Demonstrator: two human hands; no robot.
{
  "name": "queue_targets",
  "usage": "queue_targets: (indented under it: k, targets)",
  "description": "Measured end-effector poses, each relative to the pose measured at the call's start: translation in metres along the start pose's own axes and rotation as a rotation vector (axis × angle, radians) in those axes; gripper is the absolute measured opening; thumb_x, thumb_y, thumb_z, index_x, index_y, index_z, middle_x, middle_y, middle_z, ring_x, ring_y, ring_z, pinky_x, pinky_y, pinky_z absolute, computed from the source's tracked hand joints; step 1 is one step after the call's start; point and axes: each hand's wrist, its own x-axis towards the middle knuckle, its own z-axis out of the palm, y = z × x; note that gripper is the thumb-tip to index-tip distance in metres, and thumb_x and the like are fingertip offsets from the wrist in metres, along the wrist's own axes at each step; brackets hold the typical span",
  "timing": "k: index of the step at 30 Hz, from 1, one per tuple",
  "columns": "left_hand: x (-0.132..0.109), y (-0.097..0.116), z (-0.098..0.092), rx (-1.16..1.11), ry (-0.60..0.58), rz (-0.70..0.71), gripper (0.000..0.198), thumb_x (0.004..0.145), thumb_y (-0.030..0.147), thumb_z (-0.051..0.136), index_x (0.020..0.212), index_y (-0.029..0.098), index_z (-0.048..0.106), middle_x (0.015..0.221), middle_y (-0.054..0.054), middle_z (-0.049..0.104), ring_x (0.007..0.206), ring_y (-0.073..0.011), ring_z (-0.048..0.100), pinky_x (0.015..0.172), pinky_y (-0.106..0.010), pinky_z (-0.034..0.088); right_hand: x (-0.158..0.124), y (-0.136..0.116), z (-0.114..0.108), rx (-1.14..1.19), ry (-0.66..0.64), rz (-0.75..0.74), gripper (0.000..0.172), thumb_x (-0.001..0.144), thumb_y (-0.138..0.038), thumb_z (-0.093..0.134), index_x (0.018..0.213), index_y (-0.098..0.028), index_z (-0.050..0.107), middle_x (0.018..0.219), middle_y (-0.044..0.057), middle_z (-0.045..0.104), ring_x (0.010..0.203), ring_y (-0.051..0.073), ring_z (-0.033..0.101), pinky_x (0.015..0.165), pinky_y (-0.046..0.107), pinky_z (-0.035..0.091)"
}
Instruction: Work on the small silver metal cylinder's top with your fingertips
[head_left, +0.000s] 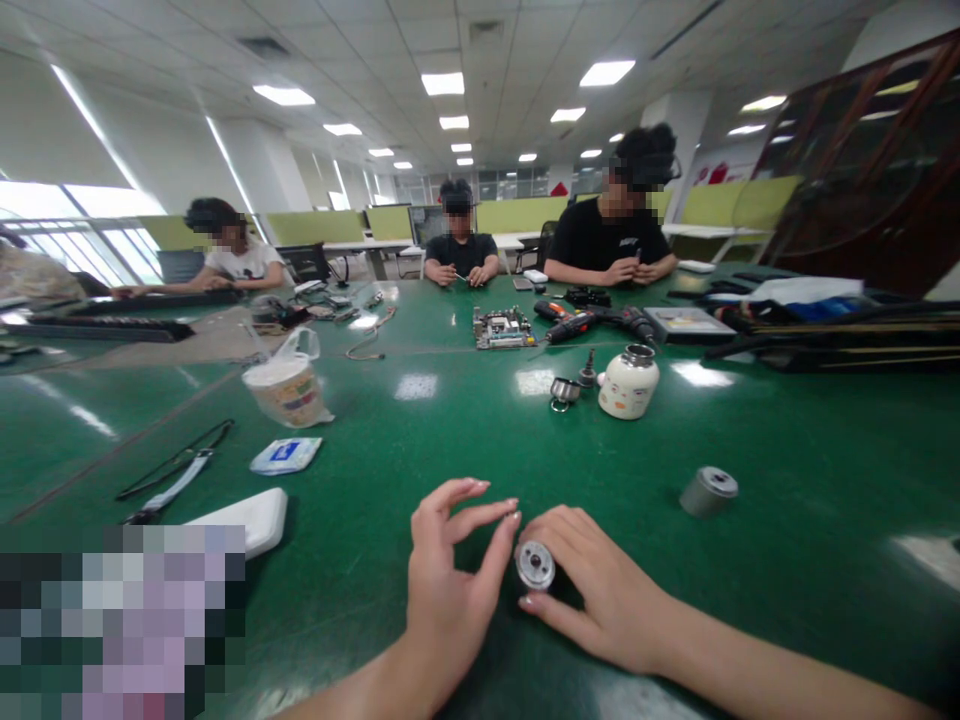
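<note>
Your right hand (600, 590) loosely cups the round metal part (535, 565). Your left hand (450, 585) barely pinches it, so it could slip and roll.

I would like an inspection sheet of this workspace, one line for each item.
Surface: green table, glossy, reflecting ceiling lights.
Job's things: round metal part between both hands; grey cylinder lying to its right.
Clutter: white jar, bagged cup, blue packet, drill, circuit board.
Hands: right hand curled on the part; left hand open, fingers beside it.
Cables: thin cable left of the board.
Surroundings: three people seated opposite; open office.
</note>
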Motion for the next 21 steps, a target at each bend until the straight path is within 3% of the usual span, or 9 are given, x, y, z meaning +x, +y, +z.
queue_targets:
  k: [4, 7, 10, 14, 18, 21]
  targets:
    - [0.01, -0.018, -0.003, 0.196, -0.152, -0.179, 0.038, 0.084, 0.014, 0.068, 0.115, 0.024, 0.047, 0.1, -0.005, 0.077, 0.109, -0.0277, 0.068, 0.101, -0.053, 0.038, 0.001, -0.003, -0.003, 0.009, -0.015, 0.012, 0.022, 0.089, -0.032, 0.064, 0.104, -0.018, 0.056, 0.107, 0.008, 0.063, 0.098, 0.025, 0.054, 0.086, 0.041, 0.041]
    - [0.01, -0.024, -0.004, 0.229, -0.234, -0.196, 0.047, 0.083, 0.015, 0.069, 0.123, 0.024, 0.046, 0.098, -0.004, 0.078, 0.112, -0.0266, 0.066, 0.101, -0.05, 0.039, 0.001, -0.004, -0.003, 0.007, -0.022, 0.018, 0.021, 0.09, -0.032, 0.063, 0.104, -0.018, 0.056, 0.107, 0.008, 0.064, 0.097, 0.025, 0.054, 0.086, 0.041, 0.041]
    - [0.01, -0.023, -0.004, 0.26, -0.239, -0.193, 0.057, 0.081, 0.018, 0.073, 0.129, 0.024, 0.044, 0.103, -0.005, 0.078, 0.117, -0.0278, 0.063, 0.103, -0.051, 0.036, 0.001, -0.004, -0.003, 0.004, -0.023, 0.017, 0.022, 0.09, -0.032, 0.063, 0.104, -0.017, 0.056, 0.106, 0.008, 0.064, 0.097, 0.025, 0.054, 0.085, 0.041, 0.042]
    - [0.012, -0.019, -0.005, 0.226, -0.211, -0.217, 0.05, 0.084, 0.018, 0.07, 0.126, 0.023, 0.046, 0.093, -0.004, 0.079, 0.115, -0.0285, 0.064, 0.102, -0.052, 0.037, 0.003, -0.004, -0.004, 0.004, -0.013, 0.012, 0.021, 0.089, -0.032, 0.063, 0.103, -0.018, 0.057, 0.106, 0.008, 0.064, 0.096, 0.025, 0.055, 0.085, 0.041, 0.042]
    - [0.004, -0.009, -0.004, 0.082, -0.05, -0.088, 0.037, 0.087, 0.018, 0.067, 0.118, 0.024, 0.047, 0.098, -0.005, 0.076, 0.111, -0.028, 0.066, 0.099, -0.05, 0.04, 0.002, -0.002, -0.002, -0.001, 0.001, 0.0, 0.021, 0.09, -0.033, 0.063, 0.103, -0.018, 0.056, 0.106, 0.008, 0.064, 0.097, 0.024, 0.055, 0.085, 0.04, 0.042]
    - [-0.008, 0.0, -0.003, -0.021, -0.078, 0.054, 0.04, 0.086, 0.017, 0.068, 0.119, 0.025, 0.046, 0.1, -0.003, 0.074, 0.104, -0.0247, 0.068, 0.097, -0.045, 0.042, -0.001, 0.0, 0.001, -0.016, 0.018, -0.016, 0.022, 0.09, -0.033, 0.062, 0.104, -0.018, 0.056, 0.106, 0.009, 0.063, 0.096, 0.025, 0.054, 0.084, 0.04, 0.043]
